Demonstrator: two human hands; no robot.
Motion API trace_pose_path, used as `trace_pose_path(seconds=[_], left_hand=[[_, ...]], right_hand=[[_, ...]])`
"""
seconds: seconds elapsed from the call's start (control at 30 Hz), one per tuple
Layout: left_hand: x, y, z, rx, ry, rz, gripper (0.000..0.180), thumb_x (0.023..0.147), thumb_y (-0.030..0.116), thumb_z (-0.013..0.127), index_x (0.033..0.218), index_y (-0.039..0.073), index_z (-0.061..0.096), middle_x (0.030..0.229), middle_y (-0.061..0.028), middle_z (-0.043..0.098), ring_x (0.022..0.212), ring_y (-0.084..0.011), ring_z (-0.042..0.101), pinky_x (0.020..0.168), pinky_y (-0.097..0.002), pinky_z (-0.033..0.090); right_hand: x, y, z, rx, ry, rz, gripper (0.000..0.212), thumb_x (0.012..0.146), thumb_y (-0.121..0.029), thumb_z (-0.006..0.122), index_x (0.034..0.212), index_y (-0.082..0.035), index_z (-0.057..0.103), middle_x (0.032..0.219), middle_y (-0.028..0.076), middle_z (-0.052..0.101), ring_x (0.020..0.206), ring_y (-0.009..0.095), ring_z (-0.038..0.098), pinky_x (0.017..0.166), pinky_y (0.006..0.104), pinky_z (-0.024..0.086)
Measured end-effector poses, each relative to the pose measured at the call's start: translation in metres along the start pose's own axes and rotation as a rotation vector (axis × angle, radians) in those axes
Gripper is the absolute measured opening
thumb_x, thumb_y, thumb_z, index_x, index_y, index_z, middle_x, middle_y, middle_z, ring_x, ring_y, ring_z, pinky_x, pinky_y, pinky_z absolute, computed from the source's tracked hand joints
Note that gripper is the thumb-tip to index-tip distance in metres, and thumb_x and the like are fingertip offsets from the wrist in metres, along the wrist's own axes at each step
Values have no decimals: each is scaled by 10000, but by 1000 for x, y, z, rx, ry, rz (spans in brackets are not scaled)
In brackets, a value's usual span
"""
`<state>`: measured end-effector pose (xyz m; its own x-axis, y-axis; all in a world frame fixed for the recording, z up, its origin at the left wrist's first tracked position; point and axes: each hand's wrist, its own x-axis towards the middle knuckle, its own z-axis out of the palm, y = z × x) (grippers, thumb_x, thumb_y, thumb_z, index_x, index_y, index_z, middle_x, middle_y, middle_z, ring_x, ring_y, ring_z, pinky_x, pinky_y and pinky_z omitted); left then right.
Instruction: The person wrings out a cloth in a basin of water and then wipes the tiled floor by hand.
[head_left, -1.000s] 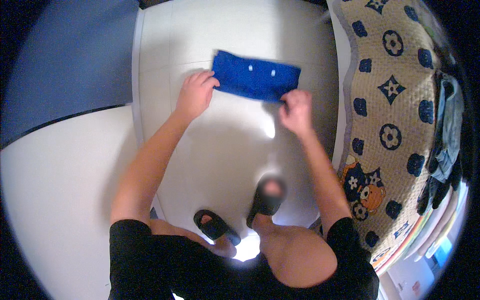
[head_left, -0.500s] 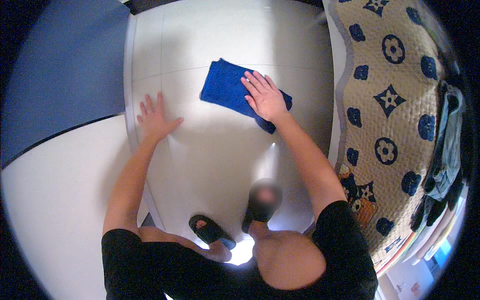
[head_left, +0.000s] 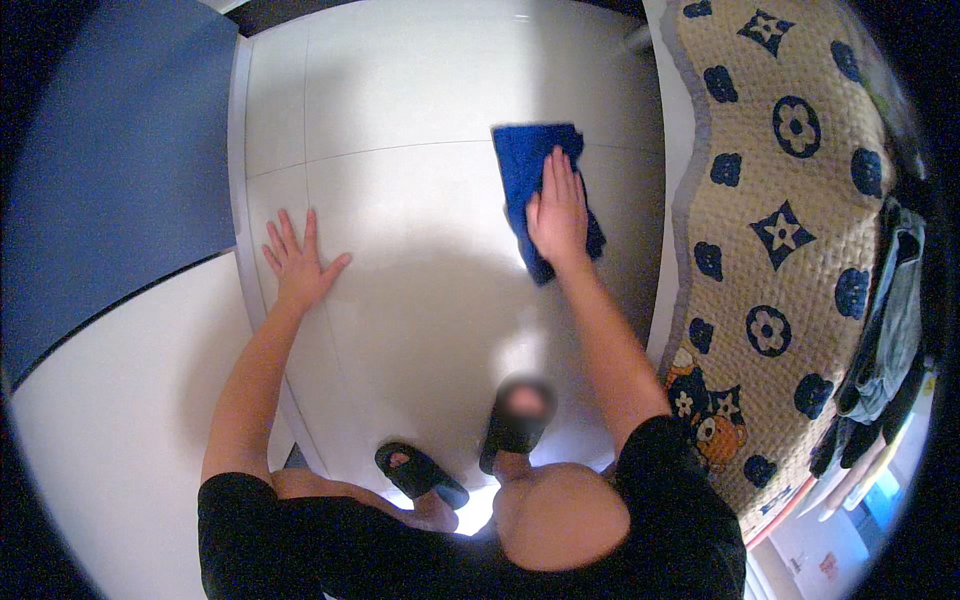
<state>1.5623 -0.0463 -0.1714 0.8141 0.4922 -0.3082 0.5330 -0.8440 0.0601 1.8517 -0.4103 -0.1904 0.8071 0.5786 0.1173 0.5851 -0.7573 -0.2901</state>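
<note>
A folded blue cloth (head_left: 522, 165) lies on the pale tiled floor (head_left: 420, 200), right of centre. My right hand (head_left: 560, 220) rests flat on top of it, fingers stretched out and pointing away from me, hiding part of the cloth. To the left, my left hand (head_left: 300, 268) is spread on the bare floor near the base of the wall, with nothing in it.
My feet, in dark slippers (head_left: 418, 470), are at the lower middle. On the right a bed with a beige quilted cover (head_left: 760, 200) borders the floor, with jeans (head_left: 885, 310) on it. A blue panel (head_left: 130, 180) and a white surface (head_left: 130, 400) stand at left.
My right hand has slid the blue cloth to the right, turning it so that it lies more lengthwise. My left hand stays spread on the floor, the view having shifted slightly.
</note>
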Motion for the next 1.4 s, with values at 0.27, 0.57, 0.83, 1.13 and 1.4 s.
trace_pose_path(seconds=[0.27,0.57,0.83,1.13,1.4], left_hand=[[-4,-19,-13,30,-130,-70,1143,839,809,620,1697,255,108,1732,-243,-127,1568,-534,-120,1191,-751,15],[-6,-12,2,20,-3,-15,1195,812,776,688,1699,277,62,1737,-224,-128,1571,-531,-103,1180,-771,58],[-3,-10,-12,4,-70,-59,1188,813,791,671,1699,258,87,1737,-218,-139,1573,-521,-109,1180,-777,60],[1,-1,-13,-6,-79,-37,1174,823,786,663,1699,261,83,1738,-210,-140,1574,-520,-109,1190,-765,55],[-7,-14,-8,10,-71,-66,1183,816,786,669,1699,261,83,1739,-211,-134,1575,-518,-105,1191,-763,47]], right_hand=[[-56,-42,-32,1,-98,54,575,949,-169,602,1460,75,502,1611,226,419,1485,401,405,1248,511,301],[27,-41,-23,-31,-4,-9,651,919,-183,633,1482,94,459,1591,256,427,1465,416,422,1243,515,310],[-91,-34,-32,11,-135,47,648,917,-187,617,1471,111,462,1589,264,430,1470,440,410,1248,531,295],[19,-30,-27,-28,17,-30,641,895,-177,649,1449,104,493,1560,262,463,1429,446,454,1224,531,337],[-88,-41,-34,30,-145,29,728,839,-175,665,1471,115,451,1559,299,431,1447,478,411,1235,539,318]])
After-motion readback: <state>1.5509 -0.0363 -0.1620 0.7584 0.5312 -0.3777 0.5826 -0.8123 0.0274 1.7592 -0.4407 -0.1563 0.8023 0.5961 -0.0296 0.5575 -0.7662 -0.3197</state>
